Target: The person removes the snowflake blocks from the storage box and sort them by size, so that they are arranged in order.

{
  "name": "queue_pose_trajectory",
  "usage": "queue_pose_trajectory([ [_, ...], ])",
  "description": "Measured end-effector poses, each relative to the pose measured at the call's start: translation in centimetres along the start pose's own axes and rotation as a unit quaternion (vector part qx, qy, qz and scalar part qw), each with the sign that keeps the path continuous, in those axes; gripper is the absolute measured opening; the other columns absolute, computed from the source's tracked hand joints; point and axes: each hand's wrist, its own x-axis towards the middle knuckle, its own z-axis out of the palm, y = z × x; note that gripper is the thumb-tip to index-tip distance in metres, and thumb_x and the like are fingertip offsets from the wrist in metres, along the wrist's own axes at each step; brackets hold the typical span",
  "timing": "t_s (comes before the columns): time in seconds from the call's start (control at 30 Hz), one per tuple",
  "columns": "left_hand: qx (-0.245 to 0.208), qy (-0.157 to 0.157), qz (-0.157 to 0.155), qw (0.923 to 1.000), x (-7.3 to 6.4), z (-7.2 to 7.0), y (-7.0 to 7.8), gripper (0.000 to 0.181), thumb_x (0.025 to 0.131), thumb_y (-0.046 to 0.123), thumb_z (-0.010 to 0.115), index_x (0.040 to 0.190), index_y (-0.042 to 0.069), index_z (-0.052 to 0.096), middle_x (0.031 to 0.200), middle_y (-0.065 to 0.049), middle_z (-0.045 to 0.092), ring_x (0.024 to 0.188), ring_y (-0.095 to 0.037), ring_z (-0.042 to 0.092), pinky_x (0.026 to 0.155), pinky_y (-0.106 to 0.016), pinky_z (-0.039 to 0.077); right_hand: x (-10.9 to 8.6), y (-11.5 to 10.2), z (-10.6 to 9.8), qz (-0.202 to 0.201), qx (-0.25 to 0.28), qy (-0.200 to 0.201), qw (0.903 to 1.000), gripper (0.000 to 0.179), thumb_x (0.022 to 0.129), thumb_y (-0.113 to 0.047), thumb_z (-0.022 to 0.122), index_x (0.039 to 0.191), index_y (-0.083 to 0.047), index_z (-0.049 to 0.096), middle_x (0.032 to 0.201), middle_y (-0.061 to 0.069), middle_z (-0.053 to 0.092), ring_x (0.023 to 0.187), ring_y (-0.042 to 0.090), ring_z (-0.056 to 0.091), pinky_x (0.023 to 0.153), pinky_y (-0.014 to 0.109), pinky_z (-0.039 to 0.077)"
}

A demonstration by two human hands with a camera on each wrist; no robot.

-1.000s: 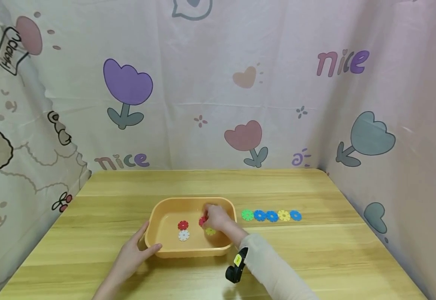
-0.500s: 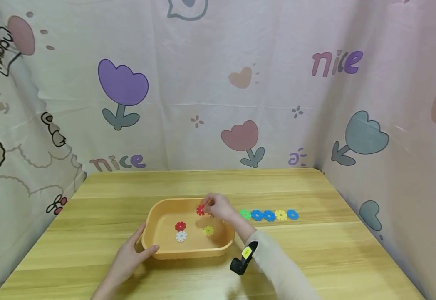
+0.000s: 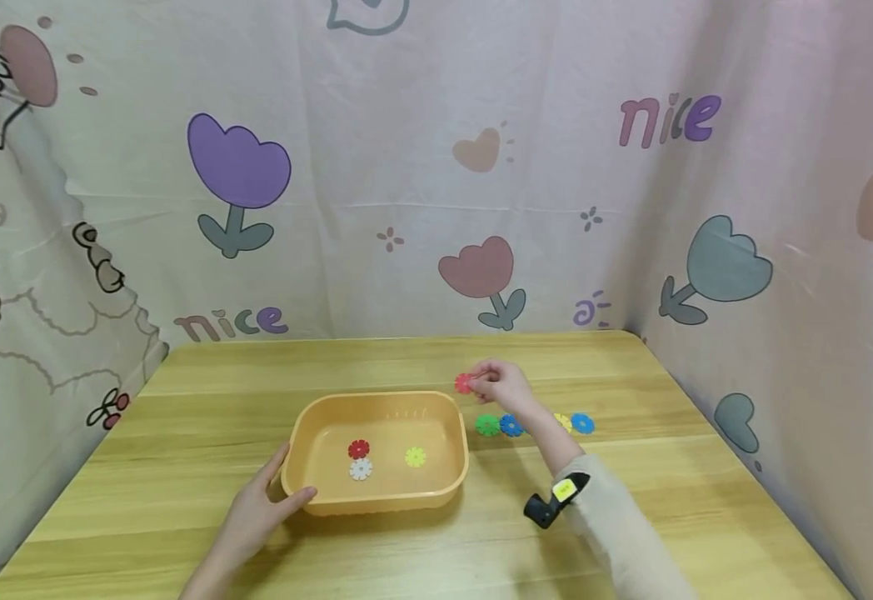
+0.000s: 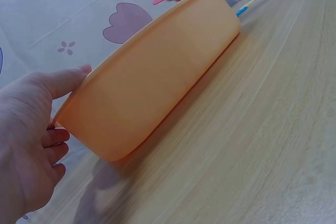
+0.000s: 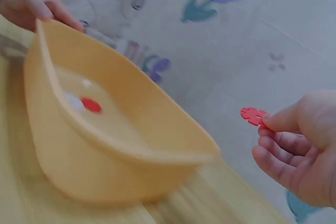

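Observation:
My right hand [image 3: 504, 385] pinches a red notched plastic disc [image 5: 253, 115] between thumb and fingertips, raised above the table just beyond the right end of a yellow-orange plastic basin [image 3: 384, 504]. My left hand [image 3: 256, 512] holds the basin at its left end, thumb over the rim. Inside the basin lie a red disc [image 3: 358, 449], a white disc [image 3: 361, 469] touching it, and a yellow disc [image 3: 416, 457] farther right. Under the right forearm runs a row of discs, with a green disc [image 3: 487, 425] and a blue disc [image 3: 511, 425] at its left.
The row goes on to the right with a yellow disc [image 3: 562, 422], partly covered by the right wrist, and a blue disc [image 3: 582, 423] at its end. A wood-grain table [image 3: 256, 371] carries everything. Behind it hangs a printed curtain [image 3: 376, 167].
My right hand has lifted the red disc out of the basin and carried it right, over the rim and past it. The left hand keeps its hold on the basin.

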Motion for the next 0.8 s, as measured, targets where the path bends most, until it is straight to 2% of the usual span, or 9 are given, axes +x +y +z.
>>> queue_pose_trajectory([
  [0.13,-0.002,-0.001,-0.002,1.0000,0.0,0.0,-0.1,0.090,0.083,0.039,0.067,0.148,0.002,0.015,0.146,-0.031,0.017,0.130,-0.053,0.016,0.099,-0.068,0.017,-0.9,1.3,-3.4,0.025,0.016,0.025,0.9992,0.023,0.086,0.002,0.060,0.105,0.013,0.053,0.078,0.008,0.062,0.065,0.013,0.058,0.071,0.037,0.055],
  [0.27,-0.008,-0.004,-0.006,0.9999,0.0,0.0,-0.1,0.091,0.083,0.039,0.067,0.148,0.003,0.015,0.147,-0.031,0.016,0.131,-0.053,0.015,0.099,-0.069,0.016,-1.9,2.6,-6.8,0.050,0.028,0.061,0.9965,0.027,0.087,0.002,0.060,0.108,0.016,0.050,0.079,0.005,0.061,0.064,0.009,0.058,0.068,0.030,0.055],
  [0.43,-0.014,-0.007,-0.009,0.9998,-0.1,-0.1,0.0,0.091,0.083,0.039,0.068,0.148,0.004,0.014,0.147,-0.031,0.014,0.131,-0.053,0.013,0.099,-0.069,0.015,-3.5,4.7,-10.9,0.076,0.011,0.096,0.9924,0.029,0.090,-0.004,0.059,0.110,0.015,0.049,0.080,0.001,0.061,0.068,0.008,0.059,0.067,0.027,0.054],
  [0.5,-0.015,-0.008,-0.010,0.9998,-0.1,-0.1,0.1,0.092,0.083,0.039,0.068,0.148,0.004,0.014,0.148,-0.031,0.014,0.131,-0.052,0.013,0.099,-0.069,0.014,-4.0,5.8,-12.5,0.092,0.007,0.114,0.9892,0.031,0.090,-0.004,0.058,0.112,0.015,0.048,0.079,-0.002,0.061,0.070,0.008,0.060,0.066,0.026,0.054],
  [0.57,-0.015,-0.007,-0.011,0.9998,-0.1,-0.1,0.1,0.092,0.083,0.039,0.068,0.148,0.004,0.014,0.147,-0.031,0.015,0.131,-0.052,0.013,0.099,-0.069,0.014,-4.1,8.0,-14.2,0.103,0.013,0.133,0.9856,0.025,0.089,-0.006,0.059,0.108,0.010,0.052,0.077,-0.004,0.061,0.070,0.007,0.060,0.064,0.024,0.053],
  [0.73,-0.017,-0.005,-0.014,0.9997,0.0,-0.1,0.0,0.091,0.083,0.038,0.068,0.148,0.004,0.014,0.147,-0.031,0.016,0.131,-0.052,0.014,0.100,-0.069,0.014,-5.1,10.4,-16.4,0.128,-0.017,0.171,0.9768,0.017,0.087,-0.004,0.059,0.098,0.009,0.055,0.070,-0.005,0.059,0.063,0.006,0.056,0.056,0.021,0.050],
  [0.8,-0.016,-0.005,-0.014,0.9997,0.0,-0.1,0.0,0.091,0.083,0.038,0.068,0.148,0.005,0.014,0.146,-0.032,0.017,0.131,-0.052,0.014,0.100,-0.069,0.014,-5.8,10.1,-16.6,0.142,-0.048,0.180,0.9721,0.021,0.088,-0.002,0.057,0.100,0.015,0.053,0.069,-0.002,0.058,0.061,0.007,0.055,0.054,0.021,0.050],
])
